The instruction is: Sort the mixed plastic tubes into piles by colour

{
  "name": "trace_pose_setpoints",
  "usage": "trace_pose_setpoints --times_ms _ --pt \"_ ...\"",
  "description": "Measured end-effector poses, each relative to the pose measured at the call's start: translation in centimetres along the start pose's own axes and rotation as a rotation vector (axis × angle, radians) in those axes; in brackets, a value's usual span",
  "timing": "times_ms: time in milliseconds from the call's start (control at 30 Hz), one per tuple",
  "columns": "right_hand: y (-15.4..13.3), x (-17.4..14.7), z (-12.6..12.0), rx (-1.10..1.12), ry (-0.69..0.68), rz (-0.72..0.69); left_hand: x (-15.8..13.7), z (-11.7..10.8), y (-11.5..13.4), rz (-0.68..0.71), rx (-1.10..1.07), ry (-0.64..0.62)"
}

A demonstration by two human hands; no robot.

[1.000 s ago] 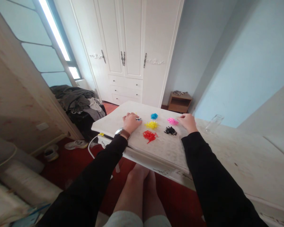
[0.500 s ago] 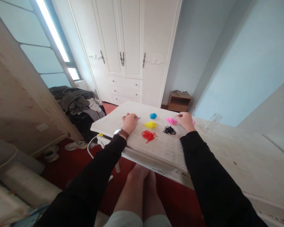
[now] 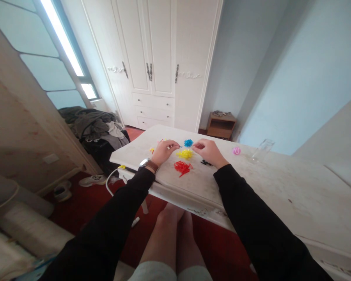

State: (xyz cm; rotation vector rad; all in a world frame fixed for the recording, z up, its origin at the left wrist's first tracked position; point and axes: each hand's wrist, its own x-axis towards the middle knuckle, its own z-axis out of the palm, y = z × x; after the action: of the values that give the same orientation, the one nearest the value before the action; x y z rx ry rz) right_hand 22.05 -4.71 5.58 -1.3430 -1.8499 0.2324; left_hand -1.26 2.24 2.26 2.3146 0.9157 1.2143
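My left hand (image 3: 164, 151), with a watch (image 3: 144, 163) on the wrist, is closed in a pinch over the white table (image 3: 199, 187). A small blue piece (image 3: 180, 146) sticks out of its fingertips. Facing it, my right hand (image 3: 208, 150) is pinched too, but what its fingertips hold is too small to make out. Between and below the hands lie a blue pile (image 3: 188, 143), a yellow pile (image 3: 185, 154) and a red pile (image 3: 183, 168) of small thin pieces. A black pile (image 3: 205, 162) is partly covered by my right hand, and the pink pile is hidden.
A round pink item (image 3: 236, 150) and a clear glass container (image 3: 262, 151) are on the table's right side. A few small coloured bits (image 3: 151, 150) lie left of my left hand. Behind stand a white wardrobe (image 3: 152, 39), a wooden nightstand (image 3: 221, 125) and heaped clothes (image 3: 96, 125).
My right hand has moved left from the pink pile to beside the blue and yellow piles, now covering part of the black one. My left hand has shifted right, towards it, with the blue piece.
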Motion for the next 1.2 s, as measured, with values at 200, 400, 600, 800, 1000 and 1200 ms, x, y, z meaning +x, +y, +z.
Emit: trace_pose_setpoints --times_ms 200,400,600,800,1000,1200 --pt "-1.5 0.0 3.3 0.0 -0.018 -0.154 -0.2 0.0 0.0 0.065 -0.041 -0.019" --pt "-1.4 0.1 4.3 -0.007 0.007 -0.198 -0.2 0.0 0.0 0.071 -0.045 -0.026" --pt "-1.1 0.0 4.8 0.017 0.069 -0.115 -0.2 0.0 0.2 0.051 -0.06 -0.016" --pt "-0.7 0.1 5.1 0.021 0.056 -0.103 -0.1 0.1 0.1 0.028 -0.078 -0.013" --pt "-1.1 0.2 4.9 -0.019 0.1 -0.127 -0.1 0.4 0.1 0.021 -0.083 -0.009" --pt "-1.1 0.7 2.6 -0.125 0.322 -0.066 -0.2 0.3 -0.2 -0.002 -0.066 0.062"
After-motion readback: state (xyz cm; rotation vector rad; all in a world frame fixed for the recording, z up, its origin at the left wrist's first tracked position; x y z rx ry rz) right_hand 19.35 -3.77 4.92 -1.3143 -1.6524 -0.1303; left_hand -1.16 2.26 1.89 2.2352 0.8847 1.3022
